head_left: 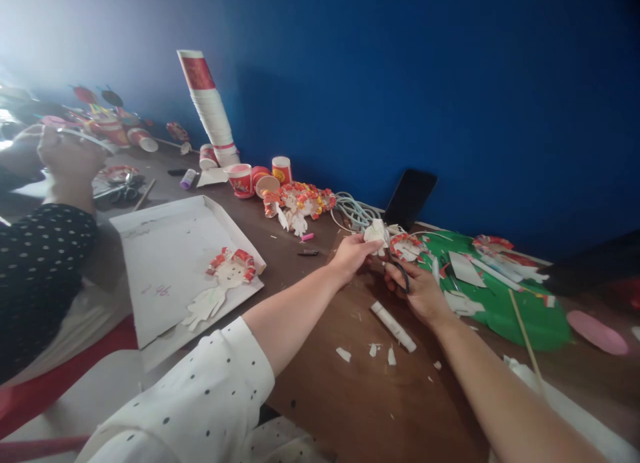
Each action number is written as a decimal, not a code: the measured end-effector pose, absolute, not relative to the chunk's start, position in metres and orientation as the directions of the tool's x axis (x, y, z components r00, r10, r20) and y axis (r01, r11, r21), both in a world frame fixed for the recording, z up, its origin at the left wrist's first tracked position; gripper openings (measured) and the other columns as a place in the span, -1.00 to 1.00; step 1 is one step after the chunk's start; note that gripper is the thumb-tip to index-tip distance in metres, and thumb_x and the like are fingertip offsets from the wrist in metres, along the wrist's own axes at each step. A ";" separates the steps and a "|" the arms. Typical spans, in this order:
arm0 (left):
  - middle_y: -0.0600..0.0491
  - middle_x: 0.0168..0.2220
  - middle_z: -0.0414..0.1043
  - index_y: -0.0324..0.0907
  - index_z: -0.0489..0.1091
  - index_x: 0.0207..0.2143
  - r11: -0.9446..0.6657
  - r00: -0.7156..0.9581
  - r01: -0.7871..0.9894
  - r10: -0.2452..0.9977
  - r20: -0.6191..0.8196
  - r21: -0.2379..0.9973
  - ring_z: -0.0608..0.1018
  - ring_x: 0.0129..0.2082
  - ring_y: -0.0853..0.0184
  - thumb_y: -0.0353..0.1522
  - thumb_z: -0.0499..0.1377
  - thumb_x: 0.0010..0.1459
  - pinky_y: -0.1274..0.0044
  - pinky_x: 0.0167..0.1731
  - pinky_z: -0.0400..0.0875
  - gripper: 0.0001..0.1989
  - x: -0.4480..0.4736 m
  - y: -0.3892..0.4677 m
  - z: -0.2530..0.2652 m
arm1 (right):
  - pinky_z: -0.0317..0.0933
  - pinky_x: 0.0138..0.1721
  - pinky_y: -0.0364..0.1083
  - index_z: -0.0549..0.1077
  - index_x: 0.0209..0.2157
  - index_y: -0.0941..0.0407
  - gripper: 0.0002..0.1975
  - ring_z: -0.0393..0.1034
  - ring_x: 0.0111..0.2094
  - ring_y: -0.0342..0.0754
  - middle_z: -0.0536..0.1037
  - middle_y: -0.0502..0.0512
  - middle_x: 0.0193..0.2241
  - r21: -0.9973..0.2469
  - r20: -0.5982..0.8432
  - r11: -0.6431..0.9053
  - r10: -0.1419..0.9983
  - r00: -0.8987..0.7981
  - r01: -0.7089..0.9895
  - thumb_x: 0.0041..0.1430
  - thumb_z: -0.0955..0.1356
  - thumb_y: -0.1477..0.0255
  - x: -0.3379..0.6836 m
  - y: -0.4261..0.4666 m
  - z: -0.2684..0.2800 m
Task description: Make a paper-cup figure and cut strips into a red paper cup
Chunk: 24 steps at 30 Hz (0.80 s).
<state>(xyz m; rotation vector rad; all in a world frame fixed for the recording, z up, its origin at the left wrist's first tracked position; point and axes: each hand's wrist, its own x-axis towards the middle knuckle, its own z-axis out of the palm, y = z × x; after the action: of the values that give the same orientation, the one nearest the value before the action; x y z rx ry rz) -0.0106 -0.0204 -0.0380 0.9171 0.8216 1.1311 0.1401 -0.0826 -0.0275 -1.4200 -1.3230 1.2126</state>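
My left hand (355, 251) pinches a small white paper cutout (376, 234) above the brown table. Close beside it, my right hand (417, 288) grips black-handled scissors (400, 275), whose blades point up at the paper's lower right edge. How far the blades are apart I cannot make out. Below the hands lie a white rolled tube (393, 326) and several paper scraps (374, 350). Just behind the scissors sits a round piece with a red-and-white frilled border (407, 247).
A white box lid (165, 263) holds a paper figure (227, 276) at left. Paper cups (240, 181), a tall cup stack (210, 110), coiled cable (353, 210) and a leaning phone (411, 195) line the blue wall. A green sheet (525, 323) lies right. Another person's hand (70, 153) works at far left.
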 end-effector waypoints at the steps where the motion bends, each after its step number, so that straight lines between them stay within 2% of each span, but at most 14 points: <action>1: 0.06 -0.50 0.46 -0.26 0.47 -0.37 0.172 0.232 -0.380 0.969 -0.086 0.909 0.38 -0.59 0.51 -0.31 0.28 -0.07 0.65 -0.59 0.20 -0.78 -0.011 -0.021 -0.038 | 0.01 -0.62 -0.20 0.54 -0.19 0.10 -0.54 0.25 -0.54 -0.17 0.45 0.02 -0.50 -0.975 -0.112 -0.107 0.994 -0.016 0.196 -0.07 0.44 0.09 0.139 -0.083 -0.026; 8: 0.06 -0.52 0.43 -0.28 0.44 -0.39 0.190 0.250 -0.411 0.964 -0.090 0.892 0.38 -0.60 0.51 -0.31 0.29 -0.08 0.66 -0.59 0.20 -0.78 -0.010 -0.020 -0.039 | 0.00 -0.63 -0.21 0.52 -0.08 0.12 -0.47 0.24 -0.54 -0.18 0.43 0.01 -0.53 -0.974 -0.090 -0.087 0.996 -0.004 0.209 -0.06 0.45 0.11 0.138 -0.083 -0.027; 15: 0.07 -0.54 0.42 -0.27 0.43 -0.41 0.204 0.261 -0.425 0.961 -0.097 0.882 0.39 -0.60 0.51 -0.33 0.27 -0.05 0.65 -0.59 0.21 -0.83 -0.010 -0.020 -0.038 | -0.01 -0.64 -0.22 0.51 -0.06 0.12 -0.46 0.26 -0.54 -0.15 0.43 0.04 -0.53 -0.970 -0.073 -0.070 0.997 -0.002 0.233 -0.03 0.43 0.10 0.138 -0.083 -0.029; 24: 0.08 -0.51 0.44 -0.27 0.45 -0.39 0.197 0.236 -0.385 0.965 -0.110 0.902 0.37 -0.59 0.52 -0.34 0.27 -0.06 0.65 -0.59 0.17 -0.82 -0.009 -0.024 -0.032 | -0.02 -0.64 -0.23 0.51 -0.06 0.07 -0.46 0.27 -0.53 -0.17 0.46 0.02 -0.49 -0.985 -0.115 -0.117 0.993 0.022 0.124 -0.10 0.47 0.12 0.133 -0.083 -0.029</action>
<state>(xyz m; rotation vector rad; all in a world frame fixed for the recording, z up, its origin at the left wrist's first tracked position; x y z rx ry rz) -0.0095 -0.0239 -0.0317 0.8844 0.8270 1.1134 0.1333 -0.0833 -0.0293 -1.3956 -1.2331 1.2223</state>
